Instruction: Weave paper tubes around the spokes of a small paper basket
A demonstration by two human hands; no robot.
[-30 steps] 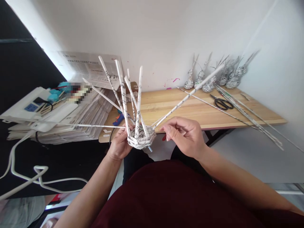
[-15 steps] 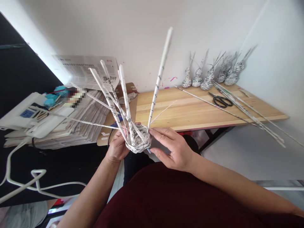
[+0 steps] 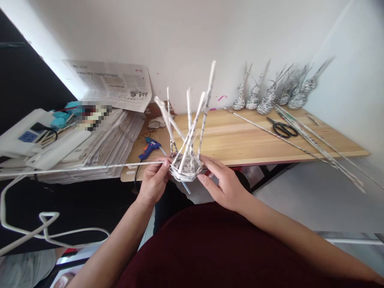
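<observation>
Paper basket (image 3: 186, 176), in left grip (image 3: 154, 181)

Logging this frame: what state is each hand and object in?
Woven basket: low-walled, paper spokes standing up.
Paper strip: stretched out leftward.
Left hand: pinching the strip beside the basket's rim.
Right hand: thumb and fingers apart, at the basket's side.
Scissors: lying flat.
Glue gun: lying on its side.
Gourd-shaped pieces: mostly upright.
Newspaper sheet: propped up.

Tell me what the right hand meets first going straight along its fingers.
The woven paper basket; the right hand seems to touch its side, though depth is hard to judge.
</observation>
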